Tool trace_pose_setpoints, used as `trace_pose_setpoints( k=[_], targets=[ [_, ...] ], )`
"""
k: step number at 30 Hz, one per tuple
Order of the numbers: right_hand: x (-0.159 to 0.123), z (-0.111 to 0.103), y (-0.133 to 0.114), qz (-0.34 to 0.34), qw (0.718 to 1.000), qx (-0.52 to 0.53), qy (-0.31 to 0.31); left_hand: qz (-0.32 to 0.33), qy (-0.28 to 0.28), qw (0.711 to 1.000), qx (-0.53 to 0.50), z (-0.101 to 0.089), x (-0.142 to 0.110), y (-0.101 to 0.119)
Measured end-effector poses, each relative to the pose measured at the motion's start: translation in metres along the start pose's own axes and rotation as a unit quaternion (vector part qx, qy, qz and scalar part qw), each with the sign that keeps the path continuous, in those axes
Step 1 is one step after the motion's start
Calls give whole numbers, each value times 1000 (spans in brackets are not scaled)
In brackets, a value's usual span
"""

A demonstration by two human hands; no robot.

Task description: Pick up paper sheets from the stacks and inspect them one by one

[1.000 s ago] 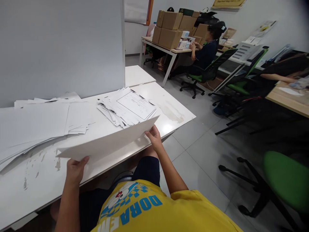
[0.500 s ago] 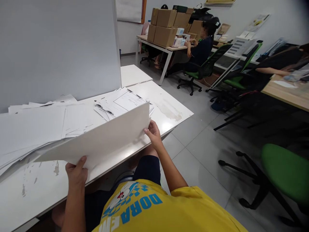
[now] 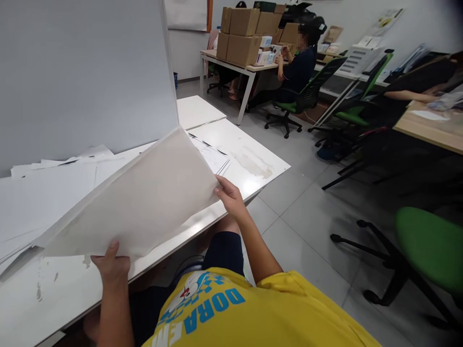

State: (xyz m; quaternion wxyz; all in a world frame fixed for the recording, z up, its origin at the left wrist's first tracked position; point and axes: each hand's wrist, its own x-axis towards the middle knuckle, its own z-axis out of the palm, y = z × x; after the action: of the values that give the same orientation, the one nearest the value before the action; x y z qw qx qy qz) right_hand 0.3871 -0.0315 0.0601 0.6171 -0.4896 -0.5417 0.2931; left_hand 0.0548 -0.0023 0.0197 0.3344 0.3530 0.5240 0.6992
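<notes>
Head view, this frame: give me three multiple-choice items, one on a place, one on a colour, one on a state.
1. Where does the pile of printed sheets lie?
A. on the floor
B. on the white table, behind the raised sheet
C. on the green chair

2. What colour is the wearer's shirt?
A. yellow
B. red
C. grey

3. How is the large white sheet held?
A. flat on the table
B. rolled into a tube
C. lifted clear of the table, tilted, gripped at both near corners

Answers: 1 B, its edge peeks out past the sheet's right side. 2 A, yellow with blue lettering. 3 C, the left hand and the right hand each pinch a corner.
</notes>
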Motion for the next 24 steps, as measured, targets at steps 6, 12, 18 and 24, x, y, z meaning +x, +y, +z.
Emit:
trace_pose_setpoints(
  k=[6,12,18,24],
  targets=[
    [15,5,-22,-3,997,-70,-25,32,7,999,-21,11,11,17],
    [14,13,-4,3,999,-31,12,87,4,996,-9,17,17,28],
    [6,18,27,23,998,30,51,104,1,992,66,8,18,16],
    [-4,22,44,53,993,87,58,132,7,986,103,-1,14,11]
  ],
)
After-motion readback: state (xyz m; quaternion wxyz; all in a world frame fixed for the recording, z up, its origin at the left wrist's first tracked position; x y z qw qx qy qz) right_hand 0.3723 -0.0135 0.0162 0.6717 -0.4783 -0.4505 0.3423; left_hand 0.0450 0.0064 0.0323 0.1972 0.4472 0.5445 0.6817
